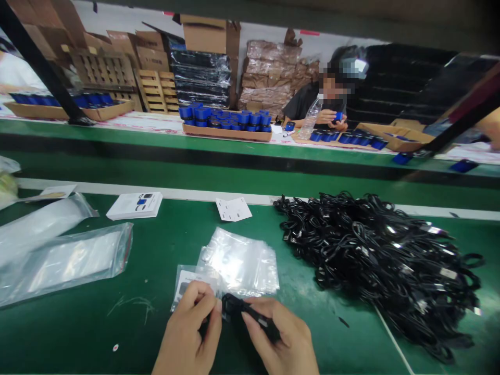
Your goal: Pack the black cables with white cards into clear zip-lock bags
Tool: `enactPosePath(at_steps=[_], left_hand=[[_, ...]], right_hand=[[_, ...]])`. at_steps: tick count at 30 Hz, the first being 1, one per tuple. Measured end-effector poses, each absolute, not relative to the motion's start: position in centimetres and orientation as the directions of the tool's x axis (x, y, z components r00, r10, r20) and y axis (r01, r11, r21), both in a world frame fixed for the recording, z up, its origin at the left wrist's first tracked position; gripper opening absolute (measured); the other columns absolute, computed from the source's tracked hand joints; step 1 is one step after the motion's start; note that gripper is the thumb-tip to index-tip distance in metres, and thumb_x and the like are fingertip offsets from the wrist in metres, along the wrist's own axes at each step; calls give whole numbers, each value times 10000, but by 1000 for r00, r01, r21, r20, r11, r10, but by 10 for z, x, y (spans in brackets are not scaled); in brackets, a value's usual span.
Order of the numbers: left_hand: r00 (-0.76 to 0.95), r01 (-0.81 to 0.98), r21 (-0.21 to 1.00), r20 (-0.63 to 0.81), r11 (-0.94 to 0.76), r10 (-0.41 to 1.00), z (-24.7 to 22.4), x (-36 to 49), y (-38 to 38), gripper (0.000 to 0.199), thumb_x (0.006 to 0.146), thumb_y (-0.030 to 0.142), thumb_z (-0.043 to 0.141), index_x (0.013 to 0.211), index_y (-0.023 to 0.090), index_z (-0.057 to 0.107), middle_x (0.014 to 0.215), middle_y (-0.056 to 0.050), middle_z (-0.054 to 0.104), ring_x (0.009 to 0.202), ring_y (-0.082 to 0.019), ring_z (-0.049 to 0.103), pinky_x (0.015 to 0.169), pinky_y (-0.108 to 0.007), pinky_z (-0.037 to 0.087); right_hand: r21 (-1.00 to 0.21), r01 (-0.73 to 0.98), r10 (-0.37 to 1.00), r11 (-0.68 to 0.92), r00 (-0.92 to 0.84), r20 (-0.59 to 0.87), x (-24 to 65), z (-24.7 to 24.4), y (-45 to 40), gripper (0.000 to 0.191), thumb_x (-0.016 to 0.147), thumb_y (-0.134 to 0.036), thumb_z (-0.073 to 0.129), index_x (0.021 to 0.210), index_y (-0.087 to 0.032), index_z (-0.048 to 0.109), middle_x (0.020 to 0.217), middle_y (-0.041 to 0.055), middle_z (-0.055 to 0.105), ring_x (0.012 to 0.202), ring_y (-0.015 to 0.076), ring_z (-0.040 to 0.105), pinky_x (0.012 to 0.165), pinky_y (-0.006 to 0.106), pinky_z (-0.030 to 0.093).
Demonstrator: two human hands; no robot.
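Observation:
My left hand is closed, pinching the edge of a small clear plastic bag that has a printed paper inside. In my right hand is a bundled black cable, gripped between thumb and fingers. The cable's front end meets the bag's edge beside my left fingertips; I cannot tell how far it is inside. Just beyond both hands lies a loose stack of clear plastic bags. A large heap of black cables spreads over the green table to the right.
A stack of printed leaflets and a folded leaflet lie further back. Packs of clear bags are at left. Across a raised green ledge, a co-worker holds a blue item behind a bottle, near a tray of blue items.

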State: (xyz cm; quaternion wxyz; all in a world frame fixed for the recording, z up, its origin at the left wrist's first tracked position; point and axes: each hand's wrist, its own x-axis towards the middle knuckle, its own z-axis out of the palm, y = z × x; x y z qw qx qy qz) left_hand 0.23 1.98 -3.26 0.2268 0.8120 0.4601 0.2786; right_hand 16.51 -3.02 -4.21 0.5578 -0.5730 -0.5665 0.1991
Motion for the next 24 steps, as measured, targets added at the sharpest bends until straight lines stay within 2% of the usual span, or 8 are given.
enactPosePath(at_steps=[3, 7, 12, 15, 17, 19, 21, 24], left_hand=[[388, 629, 582, 340, -515, 857, -30, 6, 17, 169, 905, 168, 432, 792, 205, 552, 1001, -43, 502, 825, -130, 598, 744, -215, 483], [379, 609, 561, 416, -561, 827, -29, 9, 11, 157, 882, 139, 448, 803, 210, 565, 1069, -55, 469, 880, -131, 596, 776, -207, 483], [268, 605, 644, 388, -468, 882, -39, 11, 0, 198, 890, 156, 423, 752, 215, 552, 1186, -58, 455, 913, -146, 567, 824, -273, 452], [265, 602, 632, 419, -488, 869, -42, 12, -2, 181, 885, 138, 427, 764, 215, 538, 1220, -59, 450, 975, -166, 545, 832, -293, 449], [270, 615, 600, 450, -512, 851, -41, 13, -2, 172, 872, 125, 436, 776, 216, 546, 1232, -65, 448, 1009, -186, 526, 844, -321, 447], [279, 625, 575, 467, -528, 839, -39, 15, -3, 180, 864, 114, 431, 785, 218, 554, 1238, -73, 443, 1040, -208, 508, 861, -360, 441], [283, 625, 577, 460, -526, 841, -38, 16, -5, 196, 865, 107, 413, 780, 217, 551, 1240, -84, 435, 1073, -226, 496, 881, -398, 435], [275, 625, 581, 462, -522, 843, -40, 17, -8, 227, 866, 94, 397, 742, 208, 549, 1259, -98, 413, 1106, -240, 488, 904, -437, 429]], right_hand=[[-882, 376, 852, 285, 322, 413, 159, -48, -31, 115, 785, -151, 680, 857, -238, 662, 861, 11, 761, 732, 171, 720, 700, 226, 548], [-916, 303, 857, 262, 364, 365, 153, -51, -29, 103, 793, -164, 695, 861, -237, 669, 863, 12, 761, 739, 173, 719, 674, 224, 560], [-823, 456, 883, 338, 147, 445, 158, -43, -29, 123, 842, -191, 653, 950, -212, 707, 810, 60, 659, 681, 167, 644, 605, 241, 539], [-818, 499, 927, 286, 71, 368, 159, -36, -35, 283, 905, -213, 511, 1136, -208, 675, 832, 81, 601, 655, 167, 618, 590, 260, 541], [-892, 403, 966, 205, 65, 252, 159, -32, -39, 338, 913, -239, 464, 1198, -215, 644, 850, 76, 605, 616, 153, 634, 577, 248, 556], [-970, 236, 994, 62, 72, 81, 159, -30, -40, 300, 906, -294, 480, 1102, -217, 694, 800, 47, 608, 525, 126, 630, 495, 206, 544], [-987, 158, 996, -32, 83, -19, 159, -29, -38, 215, 863, -333, 567, 870, -203, 739, 698, 16, 610, 474, 119, 610, 437, 184, 510], [-939, 338, 972, 65, 193, 137, 160, -29, -33, 161, 801, -269, 677, 661, -189, 685, 599, 5, 612, 504, 139, 593, 469, 206, 475]])
